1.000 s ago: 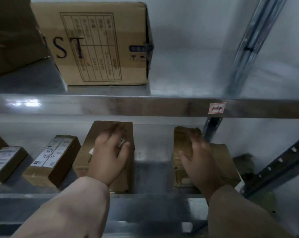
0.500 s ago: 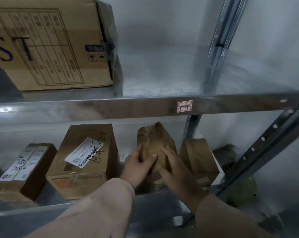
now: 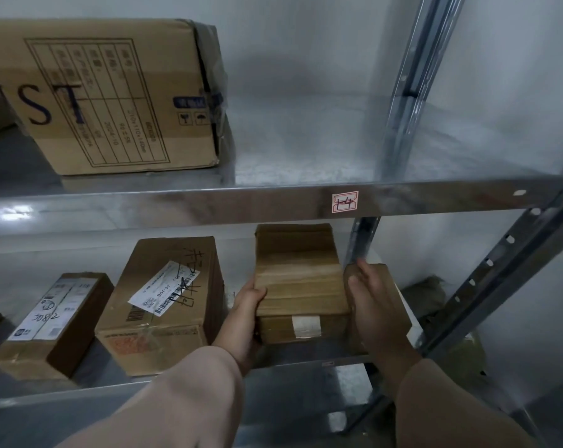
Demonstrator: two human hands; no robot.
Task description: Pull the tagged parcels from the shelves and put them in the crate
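One parcel (image 3: 301,273) is in hand and none is visibly delivered. The crate isn't in frame, so what has already gone in can't be told.

Head view, the only one: both hands are on a small brown parcel at centre frame, at the lower shelf (image 3: 273,354), just under the upper shelf rail (image 3: 176,202). The left hand (image 3: 244,315) grips its left edge, thumb on top and fingers tucked under. The right hand (image 3: 373,305) holds the right side, thumb up by the top edge. The parcel is tipped, far end high and near end low. Can't tell whether it rests on the shelf or is lifted clear.

My read: mid-pull, early in the job. The carry and the drop into the crate are yet to do.

Other boxes sit on the lower shelf:
- a labelled box (image 3: 167,302) at centre left, barcode sticker on top
- a smaller box (image 3: 53,321) at lower left, with handwriting
- a brown box (image 3: 393,286) behind the right hand, mostly hidden

Upper left of frame holds a big carton (image 3: 112,98). A small sticker (image 3: 345,202) is on the rail.

Parcel look: plain kraft cardboard, banded with glossy tape, white patch on the near face. No shipping tag shows on top, so it can't be confirmed as tagged.
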